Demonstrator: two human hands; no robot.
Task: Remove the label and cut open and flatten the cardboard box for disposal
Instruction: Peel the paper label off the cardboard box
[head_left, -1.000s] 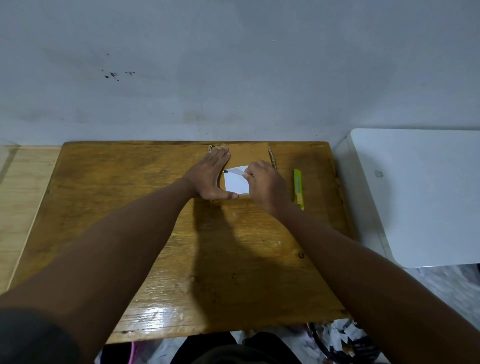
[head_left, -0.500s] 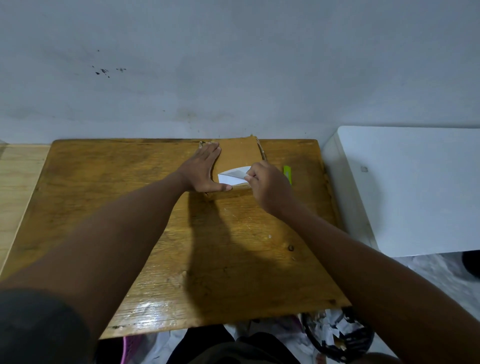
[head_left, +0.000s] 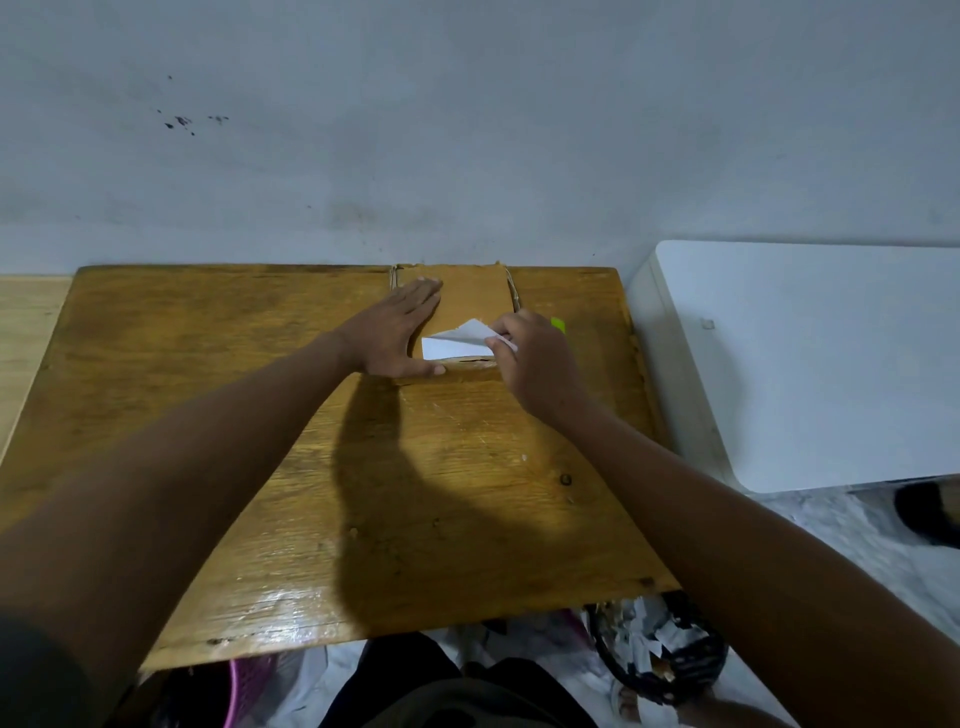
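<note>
Here, left hand (head_left: 397, 335) flat, fingers together on the box (head_left: 470, 296); right hand (head_left: 535, 358) fingers pinched on the label (head_left: 457, 340).

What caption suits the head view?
Left hand steadies the cardboard box while right hand peels its label.

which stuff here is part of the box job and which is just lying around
In the job:
- flat brown cardboard box
- white paper label, partly peeled
- left hand pressing the box
- right hand pinching the label
- yellow-green utility knife, mostly hidden

Lying about:
- white side table
- black basket of paper scraps
</note>
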